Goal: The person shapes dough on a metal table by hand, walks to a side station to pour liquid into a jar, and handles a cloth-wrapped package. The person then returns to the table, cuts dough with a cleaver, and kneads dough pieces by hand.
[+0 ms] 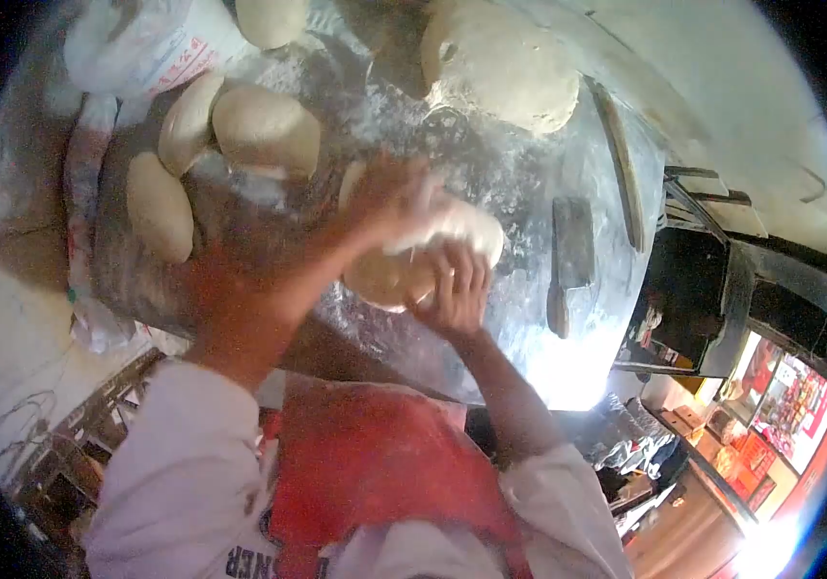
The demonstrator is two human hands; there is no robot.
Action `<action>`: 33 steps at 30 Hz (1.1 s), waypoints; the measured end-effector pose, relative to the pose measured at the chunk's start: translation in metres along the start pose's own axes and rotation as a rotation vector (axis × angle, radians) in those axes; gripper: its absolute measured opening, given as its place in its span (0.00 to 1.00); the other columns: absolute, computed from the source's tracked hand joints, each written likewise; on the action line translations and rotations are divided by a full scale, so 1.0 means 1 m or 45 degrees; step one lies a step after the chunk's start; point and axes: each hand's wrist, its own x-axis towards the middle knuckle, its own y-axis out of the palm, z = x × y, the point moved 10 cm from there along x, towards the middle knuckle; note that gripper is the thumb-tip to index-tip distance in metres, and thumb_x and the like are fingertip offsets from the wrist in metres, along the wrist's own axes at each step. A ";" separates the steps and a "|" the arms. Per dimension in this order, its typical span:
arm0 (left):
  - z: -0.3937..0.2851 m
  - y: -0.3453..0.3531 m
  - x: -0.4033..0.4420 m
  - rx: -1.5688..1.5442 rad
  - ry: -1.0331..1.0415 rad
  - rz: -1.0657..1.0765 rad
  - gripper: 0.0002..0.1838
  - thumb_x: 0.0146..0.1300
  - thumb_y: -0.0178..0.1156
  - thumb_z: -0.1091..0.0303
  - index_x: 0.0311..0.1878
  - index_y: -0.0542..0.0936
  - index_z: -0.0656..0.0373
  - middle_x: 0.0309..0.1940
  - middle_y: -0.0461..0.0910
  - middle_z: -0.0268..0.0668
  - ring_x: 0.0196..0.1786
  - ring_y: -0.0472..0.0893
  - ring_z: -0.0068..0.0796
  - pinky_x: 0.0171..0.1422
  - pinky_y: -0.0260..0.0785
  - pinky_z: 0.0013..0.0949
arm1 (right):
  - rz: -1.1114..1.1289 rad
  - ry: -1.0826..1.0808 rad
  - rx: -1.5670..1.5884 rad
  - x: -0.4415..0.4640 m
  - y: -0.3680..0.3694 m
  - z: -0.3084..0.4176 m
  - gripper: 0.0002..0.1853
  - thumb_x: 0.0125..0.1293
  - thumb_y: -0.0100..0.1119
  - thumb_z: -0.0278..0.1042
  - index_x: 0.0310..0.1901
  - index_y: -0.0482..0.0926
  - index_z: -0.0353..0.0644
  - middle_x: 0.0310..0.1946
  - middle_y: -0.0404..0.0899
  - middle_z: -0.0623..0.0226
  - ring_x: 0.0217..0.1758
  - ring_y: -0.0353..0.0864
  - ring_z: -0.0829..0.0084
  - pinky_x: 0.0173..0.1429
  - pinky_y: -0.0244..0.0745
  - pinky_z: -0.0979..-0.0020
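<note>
On the floured work surface (490, 338), a piece of dough (476, 230) lies under both hands, its edge folded or raised. My left hand (396, 205) is over the far left part of it, smeared by motion, so its finger positions are unclear. Curled fingers of my right hand (457, 288) grip the dough's near right side. Part of the dough shows to the left of my right hand, and the rest is hidden by the hands.
Several rounded dough pieces (267, 130) lie to the left. A large dough mass (510, 68) sits at the back. A flat tool with a handle (573, 246) and a wooden stick (619, 159) lie right. A white printed bag (158, 48) stands at the back left.
</note>
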 end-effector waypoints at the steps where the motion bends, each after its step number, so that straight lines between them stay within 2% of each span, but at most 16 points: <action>1: -0.004 0.000 -0.030 -0.297 0.136 -0.152 0.29 0.68 0.63 0.47 0.63 0.79 0.57 0.61 0.80 0.54 0.64 0.79 0.57 0.71 0.65 0.59 | -0.021 -0.032 0.100 -0.008 -0.017 0.009 0.38 0.56 0.76 0.55 0.65 0.76 0.44 0.66 0.72 0.51 0.70 0.72 0.46 0.73 0.65 0.42; 4: -0.016 0.005 -0.114 -0.326 0.166 -0.678 0.32 0.61 0.67 0.50 0.62 0.78 0.63 0.59 0.80 0.52 0.66 0.78 0.55 0.69 0.62 0.60 | 0.099 0.053 0.228 0.000 -0.040 0.012 0.32 0.61 0.73 0.50 0.64 0.78 0.46 0.67 0.73 0.55 0.70 0.73 0.52 0.72 0.64 0.44; 7: -0.009 0.019 -0.117 -0.288 -0.065 -0.793 0.24 0.65 0.59 0.55 0.61 0.81 0.57 0.61 0.81 0.47 0.66 0.80 0.51 0.72 0.61 0.55 | 0.280 0.035 0.012 0.030 -0.006 0.011 0.23 0.70 0.62 0.49 0.62 0.82 0.50 0.71 0.74 0.60 0.73 0.73 0.57 0.73 0.63 0.43; 10: 0.009 0.020 -0.067 -0.199 0.104 -0.668 0.29 0.66 0.54 0.50 0.64 0.80 0.58 0.64 0.80 0.48 0.68 0.77 0.54 0.72 0.62 0.59 | 0.012 0.150 -0.032 0.053 0.014 -0.014 0.23 0.68 0.62 0.45 0.63 0.82 0.50 0.68 0.78 0.61 0.70 0.77 0.57 0.73 0.61 0.45; 14: 0.037 0.007 0.002 -0.217 0.170 -0.615 0.26 0.66 0.55 0.52 0.63 0.82 0.53 0.63 0.81 0.44 0.67 0.79 0.51 0.69 0.66 0.56 | -0.014 0.185 0.055 0.116 0.043 -0.062 0.22 0.71 0.55 0.46 0.63 0.83 0.49 0.65 0.80 0.62 0.68 0.78 0.57 0.70 0.64 0.45; 18: 0.046 -0.011 0.046 -0.174 0.208 -0.748 0.25 0.61 0.60 0.58 0.61 0.82 0.56 0.53 0.84 0.46 0.58 0.80 0.52 0.65 0.68 0.57 | 0.234 0.123 0.141 0.149 0.099 -0.121 0.36 0.62 0.63 0.55 0.70 0.77 0.47 0.67 0.78 0.56 0.67 0.77 0.52 0.70 0.66 0.44; 20: 0.053 -0.002 0.065 -0.297 0.274 -0.753 0.26 0.67 0.60 0.58 0.66 0.80 0.56 0.61 0.82 0.49 0.62 0.80 0.51 0.70 0.68 0.58 | 0.465 0.110 0.314 0.175 0.126 -0.150 0.44 0.57 0.70 0.63 0.71 0.74 0.45 0.66 0.77 0.52 0.67 0.76 0.49 0.72 0.66 0.42; 21: 0.054 -0.011 0.075 -0.379 0.255 -0.783 0.21 0.59 0.66 0.61 0.55 0.83 0.56 0.45 0.85 0.47 0.48 0.82 0.53 0.63 0.69 0.53 | 0.612 0.123 0.459 0.180 0.135 -0.155 0.48 0.54 0.73 0.67 0.70 0.73 0.43 0.66 0.77 0.50 0.68 0.75 0.48 0.72 0.66 0.41; 22: 0.054 -0.015 0.079 -0.243 0.163 -0.929 0.20 0.63 0.64 0.52 0.51 0.84 0.57 0.43 0.86 0.46 0.45 0.83 0.51 0.58 0.72 0.52 | 0.589 0.109 0.443 0.177 0.123 -0.145 0.48 0.54 0.73 0.67 0.70 0.73 0.43 0.66 0.77 0.50 0.68 0.75 0.48 0.72 0.66 0.41; 23: 0.051 -0.024 0.082 -0.230 0.168 -0.950 0.20 0.63 0.64 0.52 0.51 0.84 0.57 0.43 0.86 0.46 0.45 0.83 0.51 0.58 0.72 0.52 | 0.485 0.154 0.334 0.176 0.107 -0.137 0.49 0.53 0.74 0.69 0.70 0.74 0.43 0.66 0.77 0.49 0.67 0.75 0.48 0.73 0.65 0.41; 25: 0.074 0.044 0.098 -0.802 -0.376 0.063 0.25 0.68 0.65 0.48 0.56 0.83 0.58 0.54 0.84 0.46 0.50 0.83 0.50 0.58 0.76 0.49 | 0.110 0.149 0.062 0.138 0.068 -0.100 0.51 0.51 0.75 0.69 0.69 0.73 0.41 0.66 0.75 0.47 0.69 0.73 0.47 0.73 0.63 0.38; 27: 0.062 0.022 0.069 -0.757 -0.384 0.074 0.25 0.68 0.64 0.46 0.55 0.83 0.57 0.52 0.84 0.45 0.51 0.82 0.49 0.58 0.76 0.51 | -0.258 -0.039 -0.179 0.083 0.016 -0.034 0.49 0.52 0.79 0.66 0.66 0.73 0.37 0.61 0.75 0.50 0.69 0.73 0.48 0.69 0.66 0.42; 28: 0.058 0.016 0.055 -0.706 -0.381 0.095 0.25 0.68 0.64 0.44 0.54 0.84 0.55 0.50 0.84 0.44 0.52 0.82 0.49 0.58 0.76 0.53 | -0.179 -0.034 -0.043 0.060 0.003 -0.019 0.45 0.55 0.76 0.63 0.68 0.74 0.42 0.64 0.75 0.52 0.70 0.72 0.48 0.70 0.65 0.41; 29: 0.023 0.034 0.025 -0.122 0.212 0.309 0.25 0.64 0.65 0.44 0.53 0.84 0.54 0.49 0.82 0.44 0.57 0.79 0.50 0.64 0.71 0.57 | -0.096 -0.022 0.092 0.038 -0.012 -0.007 0.42 0.57 0.74 0.60 0.70 0.75 0.46 0.67 0.74 0.54 0.70 0.72 0.48 0.71 0.64 0.39; 30: 0.003 -0.012 -0.021 -0.096 0.218 -0.293 0.26 0.62 0.66 0.47 0.57 0.83 0.54 0.56 0.81 0.44 0.65 0.76 0.51 0.69 0.64 0.58 | 0.002 -0.037 0.131 0.021 -0.021 -0.002 0.39 0.59 0.74 0.58 0.69 0.76 0.47 0.67 0.74 0.55 0.70 0.72 0.49 0.70 0.65 0.41; 33: -0.015 0.009 -0.114 -0.095 0.209 -0.647 0.28 0.66 0.63 0.49 0.63 0.81 0.56 0.68 0.78 0.45 0.70 0.74 0.50 0.69 0.62 0.58 | -0.007 0.077 0.058 0.015 -0.050 0.009 0.31 0.65 0.69 0.49 0.68 0.78 0.50 0.70 0.74 0.60 0.71 0.74 0.56 0.70 0.66 0.45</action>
